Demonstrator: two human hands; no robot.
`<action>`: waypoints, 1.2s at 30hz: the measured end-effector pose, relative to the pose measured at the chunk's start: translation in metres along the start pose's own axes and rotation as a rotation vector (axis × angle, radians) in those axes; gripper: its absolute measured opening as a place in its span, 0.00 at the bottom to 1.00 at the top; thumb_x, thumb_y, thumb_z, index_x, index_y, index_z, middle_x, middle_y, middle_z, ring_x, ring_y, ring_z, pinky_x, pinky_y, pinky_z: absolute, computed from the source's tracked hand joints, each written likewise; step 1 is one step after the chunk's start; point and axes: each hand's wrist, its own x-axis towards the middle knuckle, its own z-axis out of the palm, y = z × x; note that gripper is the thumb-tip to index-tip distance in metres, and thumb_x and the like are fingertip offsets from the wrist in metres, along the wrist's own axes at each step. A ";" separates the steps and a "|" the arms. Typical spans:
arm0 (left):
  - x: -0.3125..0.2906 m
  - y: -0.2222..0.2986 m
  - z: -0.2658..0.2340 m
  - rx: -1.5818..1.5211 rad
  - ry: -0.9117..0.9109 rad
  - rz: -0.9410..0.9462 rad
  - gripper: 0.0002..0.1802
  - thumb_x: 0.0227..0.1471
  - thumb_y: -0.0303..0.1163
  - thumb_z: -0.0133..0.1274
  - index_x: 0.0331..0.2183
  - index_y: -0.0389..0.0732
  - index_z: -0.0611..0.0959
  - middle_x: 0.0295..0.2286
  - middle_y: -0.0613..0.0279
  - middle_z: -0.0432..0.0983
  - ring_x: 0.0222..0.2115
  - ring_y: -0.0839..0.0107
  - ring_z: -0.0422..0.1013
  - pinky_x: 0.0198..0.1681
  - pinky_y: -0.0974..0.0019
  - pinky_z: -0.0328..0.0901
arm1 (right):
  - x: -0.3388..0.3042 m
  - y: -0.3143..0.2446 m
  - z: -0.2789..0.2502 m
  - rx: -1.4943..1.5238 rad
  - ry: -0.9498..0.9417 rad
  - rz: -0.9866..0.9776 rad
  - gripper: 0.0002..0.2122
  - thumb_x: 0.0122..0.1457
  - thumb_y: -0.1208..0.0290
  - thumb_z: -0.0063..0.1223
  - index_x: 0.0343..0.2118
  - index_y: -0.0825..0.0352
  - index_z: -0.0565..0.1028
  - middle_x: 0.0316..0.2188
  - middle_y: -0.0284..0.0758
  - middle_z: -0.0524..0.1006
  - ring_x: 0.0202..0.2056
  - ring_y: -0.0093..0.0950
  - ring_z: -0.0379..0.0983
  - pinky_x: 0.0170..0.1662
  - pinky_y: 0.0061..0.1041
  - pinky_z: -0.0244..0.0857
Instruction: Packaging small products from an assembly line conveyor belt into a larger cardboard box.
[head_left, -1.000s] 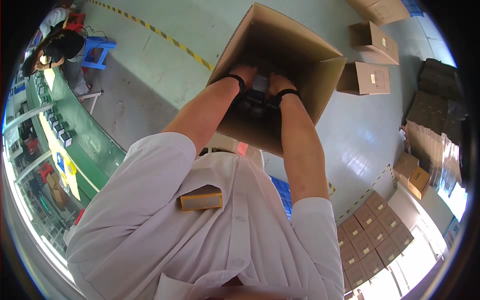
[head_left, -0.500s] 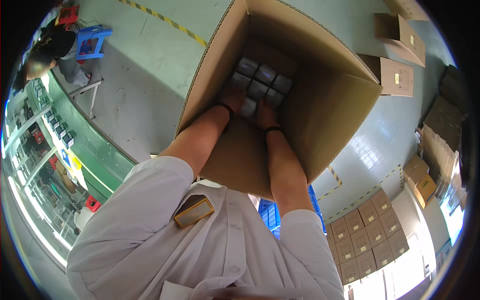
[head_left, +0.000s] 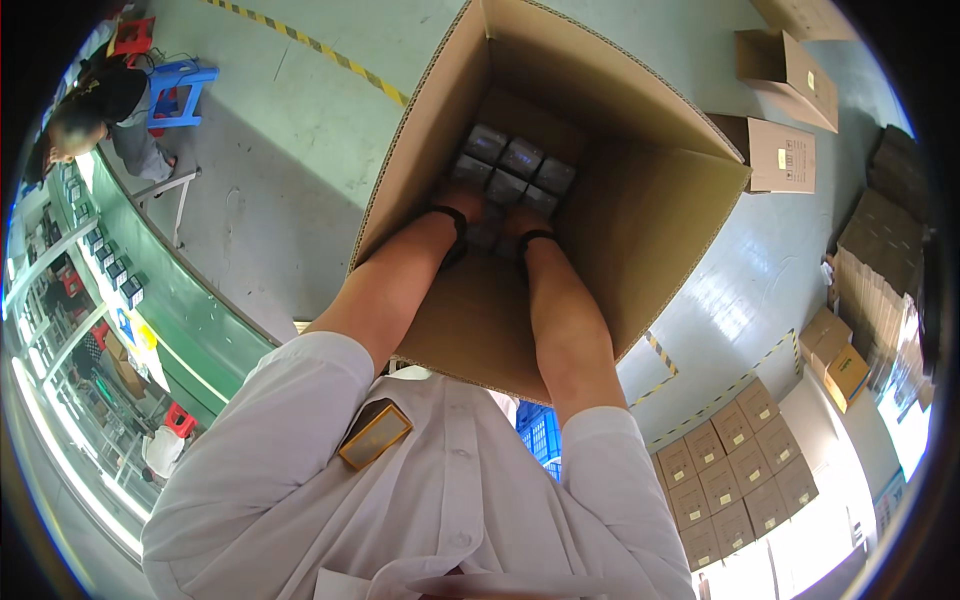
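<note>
A tall open cardboard box (head_left: 660, 240) stands before me, and both my arms reach deep into it. On its floor, several small grey packs (head_left: 521, 157) with shiny tops sit side by side in rows toward the far left. My left hand (head_left: 466, 200) is down by the box's left wall, against the near packs. Close beside it, my right hand (head_left: 519, 220) is at the near right of the packs. Shadow and blur hide the fingers of both hands, so I cannot make out their grip. Dark bands circle both wrists.
At left runs a green workbench (head_left: 190, 300) with small dark packs; a person (head_left: 100, 110) sits beyond it near a blue stool (head_left: 183, 92). Open cartons (head_left: 783, 155) stand at far right, stacked cartons (head_left: 735, 460) at near right. A blue crate (head_left: 540, 435) shows below the box.
My right hand has moved left, closer to my left hand, over the near packs. The near packs are now more covered. The whole view has shifted slightly.
</note>
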 end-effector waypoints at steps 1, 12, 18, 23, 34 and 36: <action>0.003 0.007 -0.007 0.070 0.066 0.001 0.18 0.51 0.36 0.50 0.44 0.43 0.82 0.47 0.52 0.75 0.49 0.56 0.72 0.51 0.50 0.64 | 0.013 0.001 -0.007 0.076 0.075 0.017 0.29 0.53 0.49 0.52 0.56 0.61 0.69 0.57 0.45 0.67 0.57 0.40 0.65 0.56 0.45 0.61; -0.215 0.087 -0.244 -0.295 0.959 0.747 0.25 0.42 0.22 0.56 0.47 0.34 0.76 0.45 0.50 0.73 0.49 0.53 0.67 0.49 0.61 0.66 | 0.136 0.111 -0.061 0.089 0.580 -0.165 0.23 0.60 0.55 0.41 0.55 0.60 0.71 0.56 0.44 0.68 0.56 0.39 0.66 0.55 0.44 0.62; -0.285 -0.015 -0.165 -0.532 0.742 0.192 0.33 0.50 0.26 0.55 0.57 0.36 0.64 0.50 0.48 0.67 0.52 0.48 0.63 0.53 0.56 0.61 | 0.118 0.073 -0.052 -0.041 0.634 -0.206 0.25 0.60 0.48 0.39 0.54 0.57 0.72 0.55 0.43 0.69 0.55 0.40 0.67 0.56 0.43 0.61; -0.287 -0.004 -0.149 -0.864 0.530 0.120 0.28 0.52 0.28 0.53 0.54 0.33 0.66 0.45 0.44 0.70 0.47 0.48 0.68 0.51 0.60 0.62 | 0.078 0.020 -0.073 0.105 0.410 -0.066 0.27 0.59 0.43 0.39 0.55 0.55 0.71 0.57 0.41 0.68 0.57 0.39 0.65 0.59 0.41 0.58; -0.286 -0.001 -0.152 -0.843 0.587 0.183 0.28 0.51 0.20 0.51 0.55 0.36 0.66 0.49 0.49 0.68 0.48 0.51 0.69 0.50 0.59 0.66 | 0.071 0.029 -0.076 0.020 0.368 -0.110 0.30 0.58 0.42 0.41 0.58 0.56 0.68 0.56 0.42 0.69 0.57 0.42 0.64 0.61 0.41 0.56; -0.288 -0.007 -0.152 -0.871 0.587 0.179 0.29 0.51 0.21 0.51 0.55 0.36 0.66 0.50 0.49 0.68 0.48 0.51 0.69 0.50 0.59 0.66 | 0.078 0.024 -0.080 -0.104 0.415 -0.153 0.29 0.59 0.44 0.40 0.57 0.60 0.68 0.53 0.46 0.71 0.55 0.43 0.66 0.60 0.39 0.57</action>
